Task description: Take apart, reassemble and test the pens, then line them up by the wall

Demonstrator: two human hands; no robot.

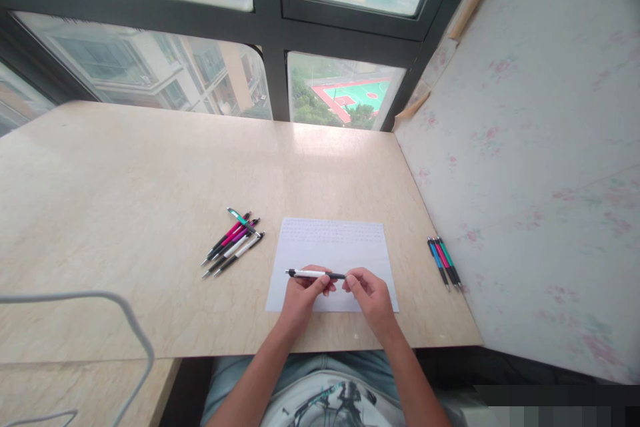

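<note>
Shirt-front [335, 407] lies closest, and beyond it a black-and-white pen [310, 274] is held crosswise above the lower half of a sheet of paper [333, 250] with small writing along its top. The left hand [301, 290] grips the barrel between thumb and fingers; the right hand [370, 292] is pinched at the tip. That small hold could slip — a sudden twist or pull might jolt the pen free and mark the page. Leftward on the counter [150, 200], crossed pens form a loose pile [235, 243] — a knock could set some rolling. Rightward, three pens [442, 257] lie near the flowered wall [525, 147].
</note>
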